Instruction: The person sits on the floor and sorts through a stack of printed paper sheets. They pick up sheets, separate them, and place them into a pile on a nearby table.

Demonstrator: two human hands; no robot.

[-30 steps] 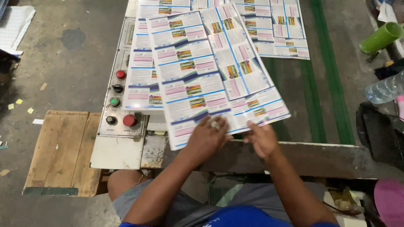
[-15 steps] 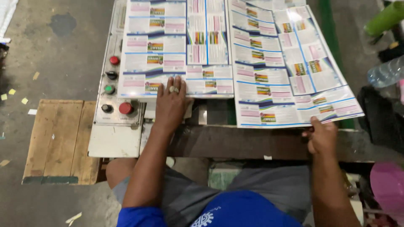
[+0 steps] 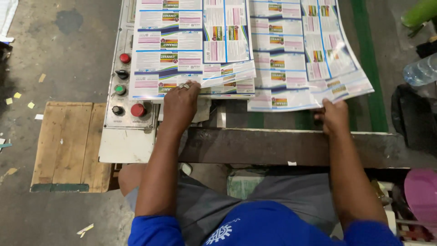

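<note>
Two lots of large printed label sheets lie on a machine table. My left hand, a ring on one finger, presses down on the near edge of the left stack of sheets, whose top corner curls up a little. My right hand grips the near edge of the right sheet, which bows upward and hangs past the table's front. The two lots overlap slightly in the middle.
A control panel with red, green and black buttons sits left of the sheets. A dark metal front bar runs below my hands. A wooden pallet lies on the floor at left. A plastic bottle and a green roll lie at right.
The sheets were one skewed pile under both hands; now they are split. My left hand slid left onto the left stack, my right hand drew a sheet out to the right.
</note>
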